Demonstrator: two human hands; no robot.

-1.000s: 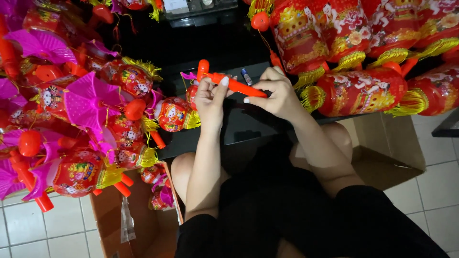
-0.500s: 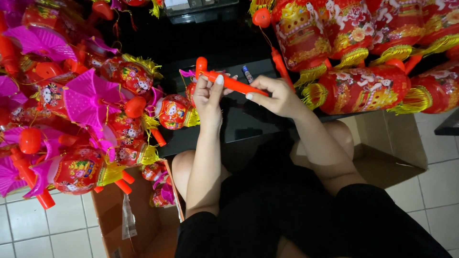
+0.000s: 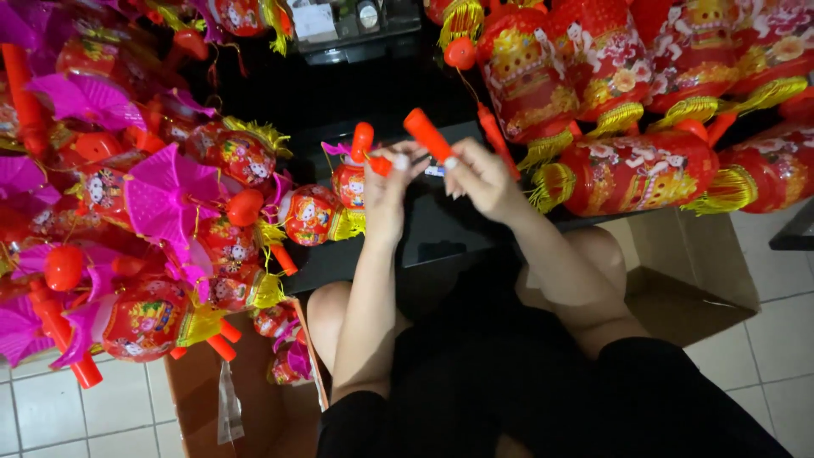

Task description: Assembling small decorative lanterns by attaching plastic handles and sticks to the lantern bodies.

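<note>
Orange-red plastic stick handle [image 3: 428,135], a smooth rounded rod, is tilted up to the left above the black tabletop [image 3: 441,229], its lower end pinched between the thumb and fingertips of the right hand [image 3: 479,174]. Just beside it, the left hand [image 3: 388,191] has its fingers curled around a small red paper lantern with a printed cartoon figure [image 3: 349,182], from whose top a second orange-red plastic stick [image 3: 362,140] rises; the fingertips of both hands nearly meet, though whether they touch cannot be told. Both forearms reach forward from a lap in black clothing [image 3: 526,382], the knees bare. To the left lies a crowded heap of small red lanterns with magenta paper fans [image 3: 170,187], gold tassels and more orange sticks, one round lantern [image 3: 309,214] close beside the left wrist. To the right, well apart from the hands, a row of larger cylindrical red lanterns with gold fringe [image 3: 636,170] lies along the table edge. An open brown cardboard box [image 3: 254,399] sits on the pale tiled floor [image 3: 85,416] by the left knee, holding a few more lanterns.
</note>
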